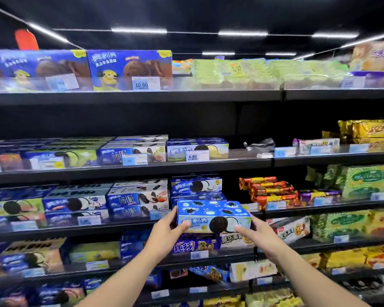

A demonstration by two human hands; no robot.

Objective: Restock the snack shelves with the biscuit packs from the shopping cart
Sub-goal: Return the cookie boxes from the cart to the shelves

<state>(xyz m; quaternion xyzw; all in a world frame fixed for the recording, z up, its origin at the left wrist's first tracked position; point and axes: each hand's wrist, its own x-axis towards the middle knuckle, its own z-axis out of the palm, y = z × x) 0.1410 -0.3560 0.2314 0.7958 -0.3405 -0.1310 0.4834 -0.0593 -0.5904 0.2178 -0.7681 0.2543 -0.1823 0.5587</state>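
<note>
A blue biscuit box (211,214) with a black sandwich cookie printed on its front hangs in front of the third shelf (124,227). My left hand (167,231) grips its left end, thumb on the front face. My right hand (256,233) holds its right end, thumb along the lower front edge. Just behind the box, on that shelf, stands a stack of matching blue boxes (196,188). The shopping cart is out of view.
Black shelves fill the view, stocked with blue biscuit boxes on the left and green, yellow and red packs on the right. A dark gap (233,189) lies right of the matching stack. Price tags (195,156) line the shelf fronts.
</note>
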